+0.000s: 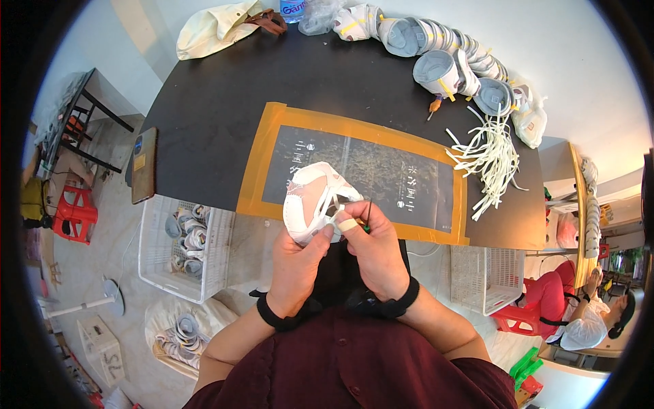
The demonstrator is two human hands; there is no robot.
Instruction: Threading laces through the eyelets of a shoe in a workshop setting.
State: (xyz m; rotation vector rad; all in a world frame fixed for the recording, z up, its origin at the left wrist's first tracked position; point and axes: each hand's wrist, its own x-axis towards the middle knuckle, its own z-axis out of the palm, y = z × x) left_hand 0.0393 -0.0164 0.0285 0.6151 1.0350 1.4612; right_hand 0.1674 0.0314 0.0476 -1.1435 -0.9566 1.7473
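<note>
A white and pale pink shoe upper (312,200) is held over the near edge of the black table (211,116). My left hand (296,262) grips its lower side, thumb against it. My right hand (376,249) pinches a thin dark tool beside the upper's opening, a white tape wrap on the index finger. Both wrists wear black bands. Under the shoe upper lies a dark mat with an orange taped border (272,146).
A row of stacked shoe uppers (449,54) curves along the far right of the table, beside a bundle of white strips (490,153). A cream bag (218,27) lies far left, a phone (144,165) at the left edge. White baskets (180,242) stand below. A seated person (579,313) is at right.
</note>
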